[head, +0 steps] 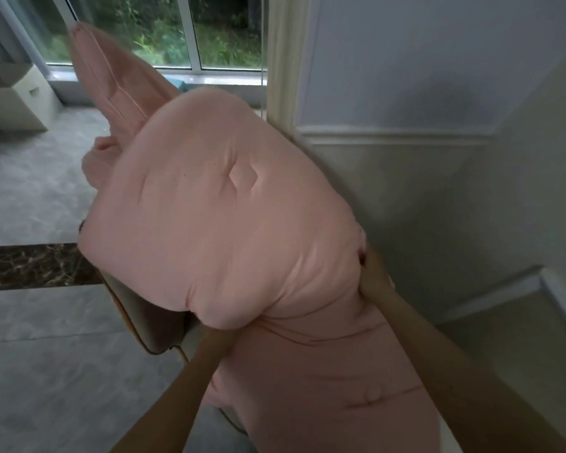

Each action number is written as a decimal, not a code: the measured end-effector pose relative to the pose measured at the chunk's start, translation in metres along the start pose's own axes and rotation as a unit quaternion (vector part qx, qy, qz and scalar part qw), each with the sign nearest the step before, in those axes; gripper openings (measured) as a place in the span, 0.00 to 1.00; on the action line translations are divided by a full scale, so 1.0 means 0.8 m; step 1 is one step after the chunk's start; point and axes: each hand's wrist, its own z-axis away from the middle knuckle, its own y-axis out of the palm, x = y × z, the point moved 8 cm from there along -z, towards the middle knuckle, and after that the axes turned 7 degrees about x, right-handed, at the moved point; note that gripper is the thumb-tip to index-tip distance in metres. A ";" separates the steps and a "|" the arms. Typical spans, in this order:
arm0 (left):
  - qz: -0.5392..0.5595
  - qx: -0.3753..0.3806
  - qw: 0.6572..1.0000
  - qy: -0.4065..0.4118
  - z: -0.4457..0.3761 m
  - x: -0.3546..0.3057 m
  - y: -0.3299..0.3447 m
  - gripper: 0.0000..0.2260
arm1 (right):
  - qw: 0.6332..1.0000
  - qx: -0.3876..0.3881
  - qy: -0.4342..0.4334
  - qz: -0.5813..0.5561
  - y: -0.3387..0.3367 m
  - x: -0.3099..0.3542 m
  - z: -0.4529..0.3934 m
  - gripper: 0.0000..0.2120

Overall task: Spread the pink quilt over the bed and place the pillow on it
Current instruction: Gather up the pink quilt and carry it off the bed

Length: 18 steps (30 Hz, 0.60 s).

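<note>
No readable writing, labels or brand marks anywhere in frame.

Pink quilt point(229, 223) is the biggest thing here: a bunched, puffy mass held up in the air, filling the middle of the view. Bulk of it sits up and to the left of the right hand point(374, 279); a lower stretch hangs down between the two forearms toward the bottom edge. One loose corner sticks up far above both hands, in front of the window point(183, 31).

Floor point(30, 371): grey marbled tile, left of and below the hands, with a dark brown marble strip point(30, 266) crossing it well left of the quilt. Wall point(422, 76): pale, with a white moulding rail, above and right of the right hand. White ledge or trim runs down the far right. Window shows green foliage outside.

Beige box point(13, 96) sits on the floor far up-left, well apart from both hands.

A beige cushioned edge with orange piping point(151, 325) shows just left of the left forearm, under the quilt; can't tell what it belongs to.

Right hand: fingers curled into the quilt's right side, gripping fabric.

Left hand: buried under the quilt's lower bulge, only the forearm visible. Can't tell its grip.
</note>
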 end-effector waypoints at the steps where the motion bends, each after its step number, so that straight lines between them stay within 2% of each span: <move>1: -0.003 -0.002 1.000 0.012 0.008 -0.006 0.001 0.20 | 1.000 0.000 -0.006 -0.022 -0.009 -0.002 0.008 0.25; 3: -0.017 -0.006 0.998 0.057 0.025 -0.021 0.001 0.30 | 1.000 0.013 -0.001 -0.021 -0.019 -0.013 0.018 0.21; 5: -0.046 -0.012 0.996 0.078 0.036 -0.028 0.000 0.35 | 0.999 0.024 -0.018 -0.019 -0.028 -0.017 0.033 0.19; 8: -0.034 -0.003 0.995 0.089 0.040 -0.024 0.002 0.36 | 0.998 0.037 -0.051 -0.025 -0.029 -0.024 0.053 0.17; 12: 0.007 -0.024 0.993 0.111 0.058 -0.013 0.000 0.39 | 0.990 0.129 -0.058 0.018 0.010 -0.008 0.100 0.24; 15: 0.097 -0.028 0.992 0.072 0.072 0.009 -0.003 0.54 | 0.987 0.126 -0.031 0.099 0.038 -0.020 0.121 0.29; 16: 0.092 -0.032 0.994 0.054 0.080 0.015 -0.005 0.57 | 0.988 0.118 -0.009 0.103 0.043 -0.027 0.124 0.33; 18: 0.008 -0.007 0.999 0.037 0.079 0.027 -0.005 0.61 | 0.984 0.111 0.014 0.140 0.049 -0.034 0.126 0.40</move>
